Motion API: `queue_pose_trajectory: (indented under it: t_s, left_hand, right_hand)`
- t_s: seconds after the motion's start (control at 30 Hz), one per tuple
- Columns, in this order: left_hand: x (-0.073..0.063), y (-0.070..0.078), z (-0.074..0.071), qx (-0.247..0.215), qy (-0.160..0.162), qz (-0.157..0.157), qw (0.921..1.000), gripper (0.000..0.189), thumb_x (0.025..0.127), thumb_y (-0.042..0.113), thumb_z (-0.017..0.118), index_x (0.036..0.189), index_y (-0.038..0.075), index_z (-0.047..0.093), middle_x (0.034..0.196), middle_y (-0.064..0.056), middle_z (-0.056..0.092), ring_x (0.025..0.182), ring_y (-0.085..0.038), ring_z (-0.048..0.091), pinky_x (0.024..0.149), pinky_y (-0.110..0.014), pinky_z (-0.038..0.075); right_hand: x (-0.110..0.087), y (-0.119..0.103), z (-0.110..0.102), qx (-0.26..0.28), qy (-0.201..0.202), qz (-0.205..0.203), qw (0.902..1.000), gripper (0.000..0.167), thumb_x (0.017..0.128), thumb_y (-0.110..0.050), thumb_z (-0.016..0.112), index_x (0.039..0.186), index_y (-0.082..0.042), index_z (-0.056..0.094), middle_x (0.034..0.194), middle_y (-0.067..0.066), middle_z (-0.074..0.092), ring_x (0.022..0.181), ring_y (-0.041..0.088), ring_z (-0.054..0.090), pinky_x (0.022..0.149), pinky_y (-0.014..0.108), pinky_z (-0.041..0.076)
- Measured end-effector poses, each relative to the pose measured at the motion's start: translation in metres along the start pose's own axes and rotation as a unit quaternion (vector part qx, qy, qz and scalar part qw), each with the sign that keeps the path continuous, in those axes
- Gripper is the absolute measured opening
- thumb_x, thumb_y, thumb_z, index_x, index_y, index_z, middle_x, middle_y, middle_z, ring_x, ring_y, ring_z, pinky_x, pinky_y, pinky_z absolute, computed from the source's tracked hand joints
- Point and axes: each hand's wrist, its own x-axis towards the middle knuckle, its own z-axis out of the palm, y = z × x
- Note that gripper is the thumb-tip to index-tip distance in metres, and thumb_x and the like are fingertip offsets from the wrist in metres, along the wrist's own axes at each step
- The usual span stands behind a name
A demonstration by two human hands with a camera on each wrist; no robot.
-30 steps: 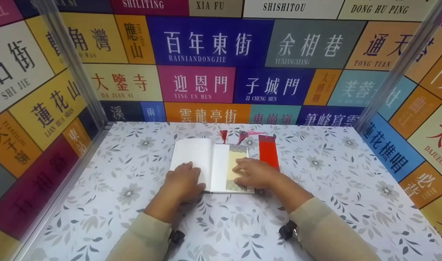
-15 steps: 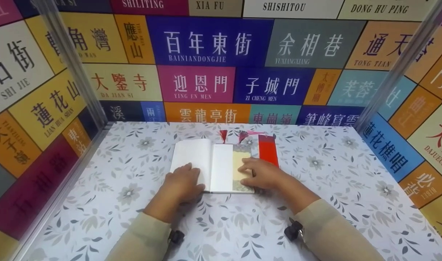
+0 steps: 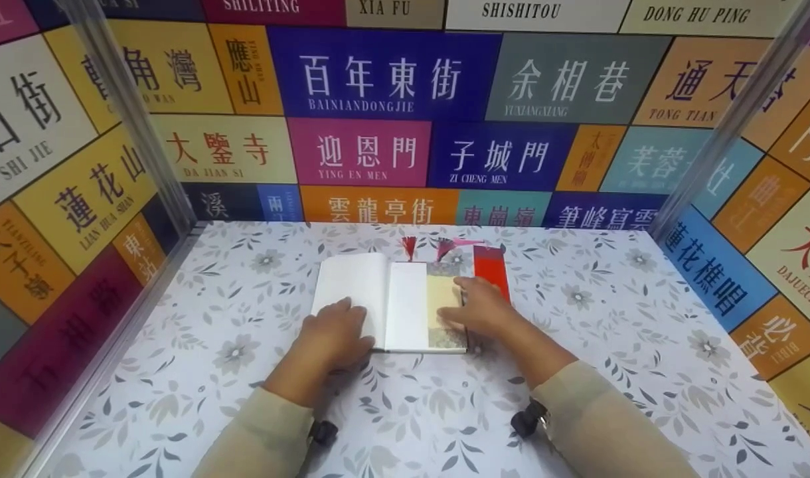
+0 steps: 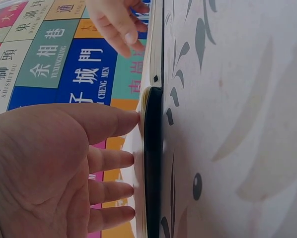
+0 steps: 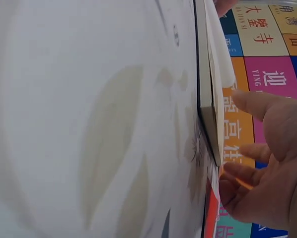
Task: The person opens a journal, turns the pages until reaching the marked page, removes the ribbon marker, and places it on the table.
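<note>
An open book [image 3: 352, 282] lies on the table, blank white pages to the left. My left hand [image 3: 335, 334] rests on the left page with fingers extended; the left wrist view shows its fingertips touching the paper above the dark cover [image 4: 152, 163]. On the right page lies a bookmark [image 3: 441, 299] with a yellow middle and grey patterned ends. My right hand [image 3: 481, 305] is over its right edge, thumb and fingers spread apart. In the right wrist view the thumb is close to the page edge; contact is unclear. A red bookmark [image 3: 490, 269] lies beside the book, partly behind the hand.
A red tassel [image 3: 409, 248] and a dark pinkish tassel [image 3: 446, 248] stick out past the book's top edge. The table [image 3: 239, 398] has a grey leaf-and-flower cover. Colourful lettered panels [image 3: 385, 79] wall off the back and sides, with clear corner posts [image 3: 724, 126].
The patterned bookmark has slid to the right across the page, to the book's right side. My right hand shifted right, then lifted slightly with its fingers spreading. The left hand stayed put.
</note>
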Motion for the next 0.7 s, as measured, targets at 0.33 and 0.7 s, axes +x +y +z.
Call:
queue_pose_trajectory:
  t_s: [0.33, 0.7]
  left_hand:
    - [0.002, 0.000, 0.001, -0.013, -0.010, -0.011, 0.9998, 0.069, 0.103, 0.045, 0.062, 0.164, 0.016, 0.045, 0.177, -0.013, 0.031, 0.164, -0.038, 0.031, 0.134, -0.063, 0.025]
    - [0.001, 0.001, 0.002, -0.014, -0.010, -0.018, 0.9997, 0.069, 0.103, 0.045, 0.063, 0.164, 0.019, 0.044, 0.178, -0.011, 0.030, 0.164, -0.038, 0.031, 0.134, -0.062, 0.026]
  right_hand:
    - [0.009, -0.009, 0.002, 0.053, -0.023, 0.098, 0.9935, 0.104, 0.083, -0.052, 0.089, 0.167, -0.018, 0.037, 0.163, 0.010, 0.052, 0.145, 0.032, 0.053, 0.127, 0.057, 0.043]
    - [0.014, -0.009, 0.008, 0.077, -0.002, 0.103, 0.9917, 0.094, 0.085, -0.039, 0.091, 0.163, -0.019, 0.043, 0.157, 0.007, 0.057, 0.139, 0.029, 0.057, 0.123, 0.053, 0.048]
